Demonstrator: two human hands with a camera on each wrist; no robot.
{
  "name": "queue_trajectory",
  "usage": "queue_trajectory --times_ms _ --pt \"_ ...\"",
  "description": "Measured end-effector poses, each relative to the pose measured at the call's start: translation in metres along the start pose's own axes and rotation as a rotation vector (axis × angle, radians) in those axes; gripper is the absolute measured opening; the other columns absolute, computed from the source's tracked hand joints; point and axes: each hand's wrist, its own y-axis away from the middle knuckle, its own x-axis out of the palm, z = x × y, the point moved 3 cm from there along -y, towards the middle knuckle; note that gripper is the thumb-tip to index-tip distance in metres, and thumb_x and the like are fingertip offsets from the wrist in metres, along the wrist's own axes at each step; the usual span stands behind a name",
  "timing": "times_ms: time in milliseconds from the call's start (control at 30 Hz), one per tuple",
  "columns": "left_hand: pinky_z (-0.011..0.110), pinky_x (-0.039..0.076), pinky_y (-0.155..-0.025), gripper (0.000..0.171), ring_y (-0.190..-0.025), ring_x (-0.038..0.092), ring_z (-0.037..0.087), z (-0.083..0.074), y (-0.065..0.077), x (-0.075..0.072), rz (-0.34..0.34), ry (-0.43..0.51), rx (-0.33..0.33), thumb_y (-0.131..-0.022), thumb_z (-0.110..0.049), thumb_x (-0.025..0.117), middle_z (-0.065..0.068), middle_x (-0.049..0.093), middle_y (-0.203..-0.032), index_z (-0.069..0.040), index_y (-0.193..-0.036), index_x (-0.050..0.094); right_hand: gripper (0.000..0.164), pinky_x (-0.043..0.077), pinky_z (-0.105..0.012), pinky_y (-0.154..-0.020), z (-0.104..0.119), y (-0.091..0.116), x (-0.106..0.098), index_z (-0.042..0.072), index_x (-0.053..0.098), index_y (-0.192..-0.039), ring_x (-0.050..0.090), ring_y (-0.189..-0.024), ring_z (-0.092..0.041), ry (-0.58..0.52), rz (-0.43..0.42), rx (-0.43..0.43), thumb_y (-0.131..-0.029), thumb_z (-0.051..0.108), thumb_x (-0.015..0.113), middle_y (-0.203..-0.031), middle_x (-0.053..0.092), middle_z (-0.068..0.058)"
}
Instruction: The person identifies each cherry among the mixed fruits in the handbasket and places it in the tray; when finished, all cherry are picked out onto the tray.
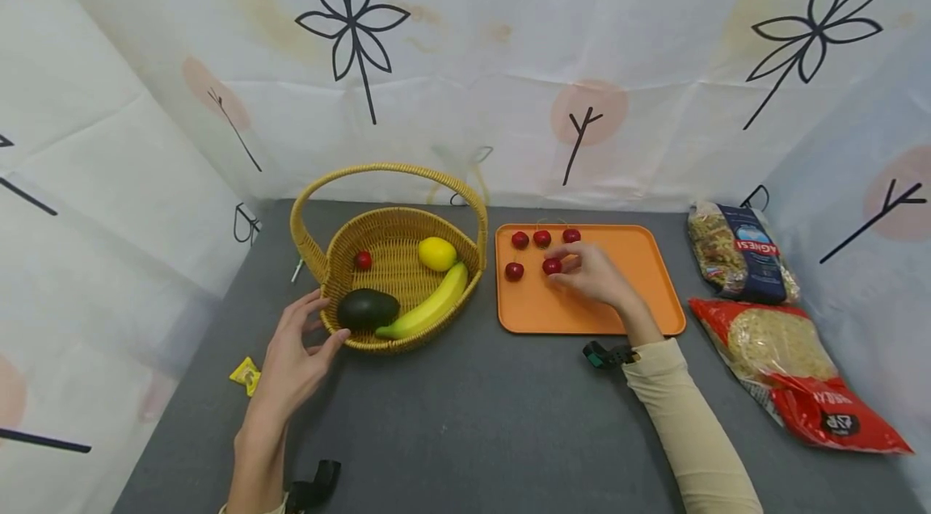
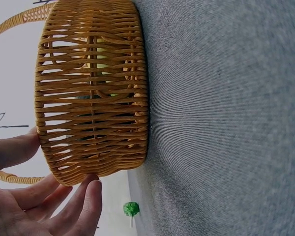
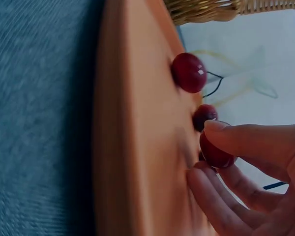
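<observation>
Bench (image 1: 473, 417): two food bags (image 1: 771, 336) lie at the right.
Basket (image 1: 396, 340): holds banana, lemon, avocado, one cherry.
Tray (image 1: 655, 312): five cherries; nothing blocks them.
Left hand (image 1: 294, 360): fingers straight, touching basket.
Right hand (image 1: 596, 275): pinching a cherry (image 1: 551, 266) on tray.

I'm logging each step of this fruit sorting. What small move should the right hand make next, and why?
Probably lift: the right hand already pinches a small red cherry on the flat orange plastic tray, while the left hand steadies the woven wicker basket.
</observation>
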Motion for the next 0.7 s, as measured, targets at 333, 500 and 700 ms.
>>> queue_trajectory --times_ms 333,500,700 --pt "0.058 0.065 -0.099 0.060 -0.138 0.059 0.051 0.0005 0.0001 0.0005 0.002 -0.001 -0.003 -0.106 -0.020 0.073 0.022 0.034 -0.173 0.002 -0.156 0.048 0.038 0.058 -0.025 -0.086 -0.0105 -0.0076 0.0077 -0.003 0.075 -0.130 0.075 -0.106 -0.035 -0.014 0.012 -0.011 -0.094 0.007 0.084 -0.120 0.079 -0.023" --pt "0.059 0.065 -0.100 0.061 -0.139 0.059 0.050 0.0007 0.0000 0.0006 0.005 0.000 -0.012 -0.106 -0.021 0.072 0.022 0.033 -0.173 0.002 -0.157 0.048 0.042 0.060 -0.033 -0.091 -0.0078 -0.0073 0.0073 -0.003 0.073 -0.133 0.074 -0.107 -0.036 -0.013 0.015 -0.012 -0.093 0.007 0.085 -0.124 0.078 -0.023" --pt "0.060 0.064 -0.101 0.061 -0.140 0.058 0.050 0.0010 -0.0005 0.0001 0.011 0.001 -0.018 -0.106 -0.022 0.072 0.022 0.032 -0.174 0.001 -0.157 0.047 0.044 0.063 -0.055 -0.101 -0.0023 -0.0024 0.0036 0.000 0.071 -0.136 0.074 -0.115 -0.042 0.015 0.006 0.007 -0.095 0.010 0.085 -0.131 0.075 -0.023"
